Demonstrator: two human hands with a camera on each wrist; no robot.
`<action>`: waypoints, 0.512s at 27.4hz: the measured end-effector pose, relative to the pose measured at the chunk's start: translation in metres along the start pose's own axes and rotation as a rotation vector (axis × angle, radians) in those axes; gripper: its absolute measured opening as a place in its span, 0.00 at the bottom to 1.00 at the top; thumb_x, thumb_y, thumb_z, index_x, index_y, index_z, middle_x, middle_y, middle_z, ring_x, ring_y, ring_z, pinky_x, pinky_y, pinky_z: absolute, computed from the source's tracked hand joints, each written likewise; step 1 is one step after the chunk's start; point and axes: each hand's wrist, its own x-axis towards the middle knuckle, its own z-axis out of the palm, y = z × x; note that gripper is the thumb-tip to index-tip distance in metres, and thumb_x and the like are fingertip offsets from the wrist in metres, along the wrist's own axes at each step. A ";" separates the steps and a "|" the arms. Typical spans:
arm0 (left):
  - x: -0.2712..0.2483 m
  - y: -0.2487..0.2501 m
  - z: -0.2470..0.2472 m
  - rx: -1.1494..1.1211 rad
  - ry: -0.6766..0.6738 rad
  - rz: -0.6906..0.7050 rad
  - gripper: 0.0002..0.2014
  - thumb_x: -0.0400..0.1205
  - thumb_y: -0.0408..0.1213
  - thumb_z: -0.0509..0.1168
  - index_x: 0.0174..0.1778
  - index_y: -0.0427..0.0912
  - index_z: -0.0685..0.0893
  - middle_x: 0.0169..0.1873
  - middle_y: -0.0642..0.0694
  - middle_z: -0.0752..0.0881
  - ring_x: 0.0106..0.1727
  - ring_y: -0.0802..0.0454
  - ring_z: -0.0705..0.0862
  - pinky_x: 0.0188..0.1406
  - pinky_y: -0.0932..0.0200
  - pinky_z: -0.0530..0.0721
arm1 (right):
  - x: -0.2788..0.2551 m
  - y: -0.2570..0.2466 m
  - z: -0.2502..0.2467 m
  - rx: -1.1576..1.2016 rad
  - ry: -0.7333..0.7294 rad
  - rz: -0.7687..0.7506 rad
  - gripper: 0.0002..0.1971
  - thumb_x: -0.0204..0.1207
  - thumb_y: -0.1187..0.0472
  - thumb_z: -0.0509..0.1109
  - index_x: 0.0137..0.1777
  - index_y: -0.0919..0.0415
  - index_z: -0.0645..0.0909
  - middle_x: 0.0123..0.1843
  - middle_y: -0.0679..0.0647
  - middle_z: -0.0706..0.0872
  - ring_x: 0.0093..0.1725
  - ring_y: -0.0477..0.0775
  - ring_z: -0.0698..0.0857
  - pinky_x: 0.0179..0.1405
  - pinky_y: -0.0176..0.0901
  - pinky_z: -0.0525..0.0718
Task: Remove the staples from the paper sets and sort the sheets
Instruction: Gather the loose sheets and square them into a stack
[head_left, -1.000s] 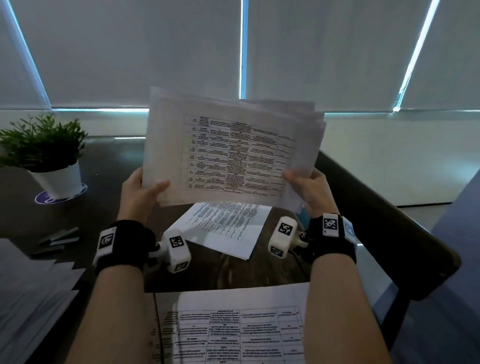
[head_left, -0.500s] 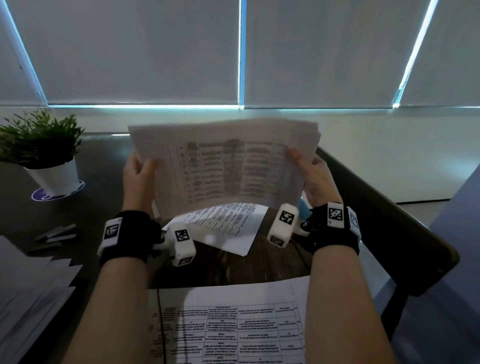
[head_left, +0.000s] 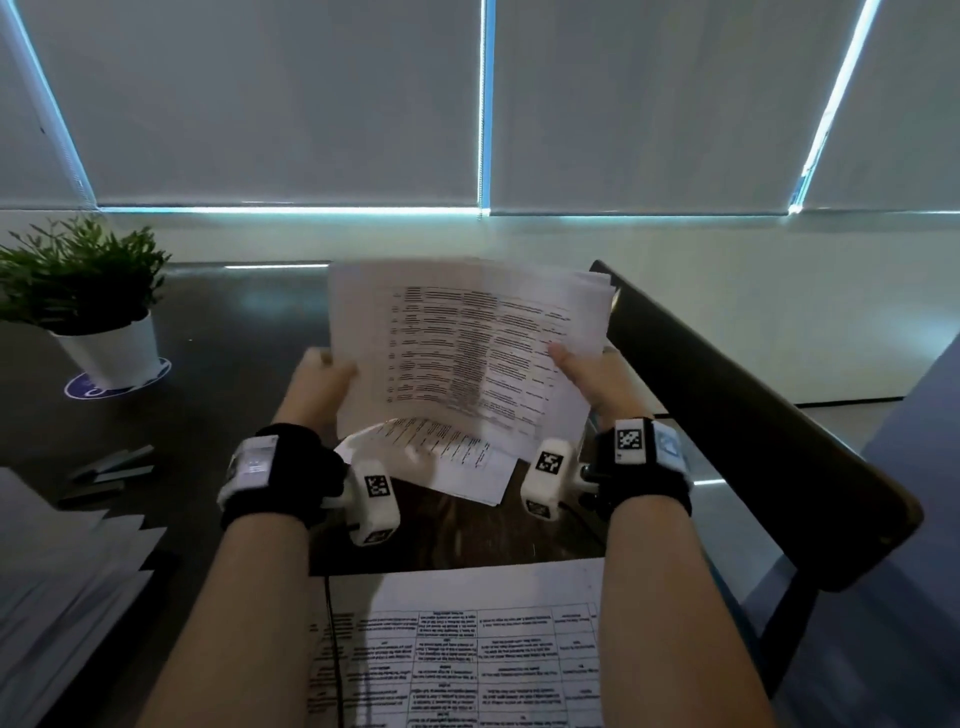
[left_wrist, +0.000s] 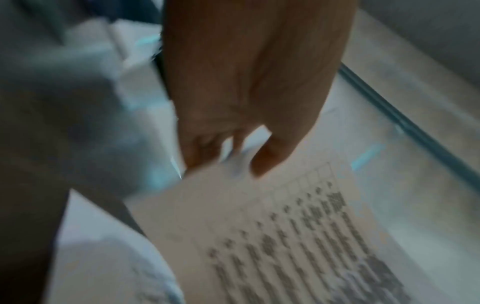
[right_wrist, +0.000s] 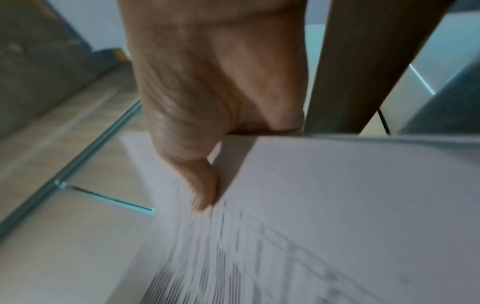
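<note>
Closest to the camera, a printed table sheet lying flat on the dark table, text upside down from this side. Off to the near left, a fanned pile of loose sheets. A bit further in, both wrists strapped with black bands and white tagged camera blocks.

Next up, left hand pinching the left edge of the paper stack, thumb on the front and fingers curled behind. Right hand gripping the stack's right edge the same way, thumb pressed on the printed face. Stack held up off the table, tilted, bottom edge curling a little. Pretty blurry in both wrist views.

Under the stack, another printed sheet flat on the table. Left of that, some small dark flat strips, too blurry to name. Farther back left, a potted plant on a blue round mat. Beyond everything, drawn window blinds.
</note>
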 end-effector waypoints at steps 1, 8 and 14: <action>0.001 -0.006 -0.001 0.239 -0.067 -0.085 0.20 0.74 0.35 0.67 0.59 0.28 0.78 0.50 0.35 0.83 0.49 0.41 0.83 0.46 0.50 0.82 | 0.003 0.006 -0.001 -0.003 0.086 0.036 0.16 0.79 0.58 0.73 0.64 0.62 0.84 0.58 0.59 0.90 0.54 0.56 0.90 0.58 0.55 0.88; -0.007 -0.028 0.011 0.942 -0.238 -0.245 0.23 0.75 0.45 0.75 0.56 0.28 0.83 0.51 0.36 0.85 0.47 0.44 0.80 0.44 0.57 0.74 | 0.005 0.023 -0.005 0.148 0.341 0.316 0.18 0.84 0.60 0.66 0.72 0.66 0.77 0.70 0.63 0.82 0.71 0.61 0.80 0.61 0.44 0.78; -0.007 -0.036 0.023 0.981 -0.200 -0.184 0.18 0.74 0.40 0.75 0.54 0.32 0.82 0.57 0.35 0.83 0.61 0.37 0.81 0.56 0.51 0.80 | 0.009 0.030 0.006 0.573 0.302 0.473 0.15 0.79 0.81 0.51 0.57 0.68 0.75 0.58 0.68 0.82 0.58 0.71 0.83 0.55 0.65 0.85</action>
